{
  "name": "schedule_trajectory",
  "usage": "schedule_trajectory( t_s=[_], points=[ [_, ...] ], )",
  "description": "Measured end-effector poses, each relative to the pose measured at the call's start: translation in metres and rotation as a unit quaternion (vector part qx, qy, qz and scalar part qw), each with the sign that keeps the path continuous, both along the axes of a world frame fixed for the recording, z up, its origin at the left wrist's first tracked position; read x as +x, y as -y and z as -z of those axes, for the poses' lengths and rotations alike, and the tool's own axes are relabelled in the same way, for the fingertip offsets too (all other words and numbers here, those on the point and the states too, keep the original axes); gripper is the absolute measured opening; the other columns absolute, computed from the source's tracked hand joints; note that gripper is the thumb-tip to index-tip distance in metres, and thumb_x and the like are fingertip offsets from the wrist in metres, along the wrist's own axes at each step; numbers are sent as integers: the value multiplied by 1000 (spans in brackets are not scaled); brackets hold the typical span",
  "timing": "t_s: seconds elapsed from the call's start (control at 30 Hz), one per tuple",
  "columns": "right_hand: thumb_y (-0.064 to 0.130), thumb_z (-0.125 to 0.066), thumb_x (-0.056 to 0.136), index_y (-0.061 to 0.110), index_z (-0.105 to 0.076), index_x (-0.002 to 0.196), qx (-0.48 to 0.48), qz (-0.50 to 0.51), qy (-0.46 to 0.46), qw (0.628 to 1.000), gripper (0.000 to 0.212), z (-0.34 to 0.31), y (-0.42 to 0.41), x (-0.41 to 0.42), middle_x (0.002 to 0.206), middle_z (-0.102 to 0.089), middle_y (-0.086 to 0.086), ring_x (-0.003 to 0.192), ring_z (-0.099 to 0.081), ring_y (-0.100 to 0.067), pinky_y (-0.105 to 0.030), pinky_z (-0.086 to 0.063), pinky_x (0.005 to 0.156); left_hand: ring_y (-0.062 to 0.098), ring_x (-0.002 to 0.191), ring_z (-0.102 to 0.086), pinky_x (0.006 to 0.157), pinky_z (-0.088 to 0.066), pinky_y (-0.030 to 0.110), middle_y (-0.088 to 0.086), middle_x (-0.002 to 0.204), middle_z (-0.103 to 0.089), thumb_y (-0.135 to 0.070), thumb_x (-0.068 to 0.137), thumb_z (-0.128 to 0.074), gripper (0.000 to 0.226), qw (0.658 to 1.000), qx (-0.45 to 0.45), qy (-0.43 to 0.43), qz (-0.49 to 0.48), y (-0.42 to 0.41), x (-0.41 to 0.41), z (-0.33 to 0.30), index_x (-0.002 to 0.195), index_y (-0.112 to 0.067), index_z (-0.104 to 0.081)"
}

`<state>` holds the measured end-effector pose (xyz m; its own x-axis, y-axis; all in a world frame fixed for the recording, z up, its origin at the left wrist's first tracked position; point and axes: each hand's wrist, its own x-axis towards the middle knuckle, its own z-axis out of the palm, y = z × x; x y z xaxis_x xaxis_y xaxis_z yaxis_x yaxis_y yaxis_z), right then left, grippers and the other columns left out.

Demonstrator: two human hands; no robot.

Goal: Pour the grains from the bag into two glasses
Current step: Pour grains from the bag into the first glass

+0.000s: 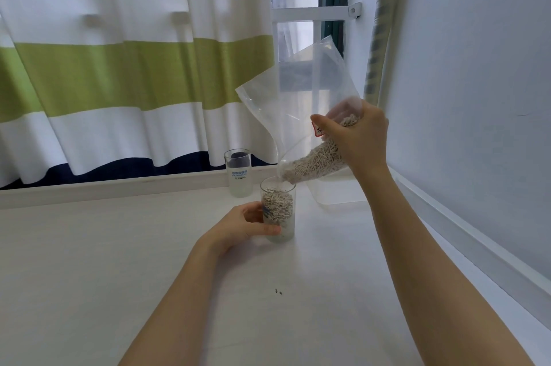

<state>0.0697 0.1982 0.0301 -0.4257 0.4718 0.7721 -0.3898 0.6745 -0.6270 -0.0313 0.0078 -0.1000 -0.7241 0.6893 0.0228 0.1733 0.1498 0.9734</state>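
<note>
We are steadying the near glass with our left hand, fingers and thumb curled round its lower wall, while our right hand is gripping the clear bag by its middle and tipping its mouth onto the rim. The grains are sliding down the bag and dropping in.

The glass is looking well over half full, so the likeliest trouble is overfilling: the bag mouth is wider than the rim, and a steeper tilt could send pellets over the side. Two dark specks are already lying on the table.

Going left to right: the far glass, standing near the curtain, is showing no grains we can make out; the near glass is holding pale pellets; the bag is carrying a good share more; behind it a clear tub is sitting, contents unclear.
</note>
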Motion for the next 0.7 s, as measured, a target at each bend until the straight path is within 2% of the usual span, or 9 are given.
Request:
schedule_trajectory(
  t_s=[0.07,0.17,0.3,0.47,0.7],
  points=[
    [29,-81,70,13,-64,66,2,3,3,1000,24,-1,0,1,68,-69,-4,67,-67,-17,-24,-52,71,14,105,-66,92,-47,22,0,108,-73,-14,58,-82,53,1000,2,1,-3,0,1,0,108,-23,-68],
    [27,-81,69,14,-62,62,4,1,3,1000,24,-1,1,1,64,-68,-1,68,-67,-19,-33,-54,77,14,105,-66,92,-47,22,1,108,-72,-11,60,-81,52,1000,2,3,-5,0,0,0,108,-23,-67],
    [27,-81,69,12,-63,62,9,4,7,1000,25,-1,2,1,63,-67,0,68,-66,-19,-35,-53,80,14,106,-65,92,-47,22,1,109,-72,-1,70,-79,46,1000,-4,3,-7,0,0,0,109,-22,-67],
    [29,-81,70,13,-63,62,8,3,12,1000,25,0,2,0,65,-68,-1,68,-67,-20,-38,-54,80,15,107,-65,95,-47,24,2,110,-72,-9,62,-82,52,1000,1,4,-6,0,0,0,110,-21,-67],
    [28,-81,70,15,-62,62,13,2,18,1000,25,0,2,0,64,-68,-2,67,-67,-21,-40,-54,80,15,106,-66,95,-48,25,3,110,-72,-10,60,-82,56,1000,1,5,-4,0,-2,1,113,-17,-66]
  ],
)
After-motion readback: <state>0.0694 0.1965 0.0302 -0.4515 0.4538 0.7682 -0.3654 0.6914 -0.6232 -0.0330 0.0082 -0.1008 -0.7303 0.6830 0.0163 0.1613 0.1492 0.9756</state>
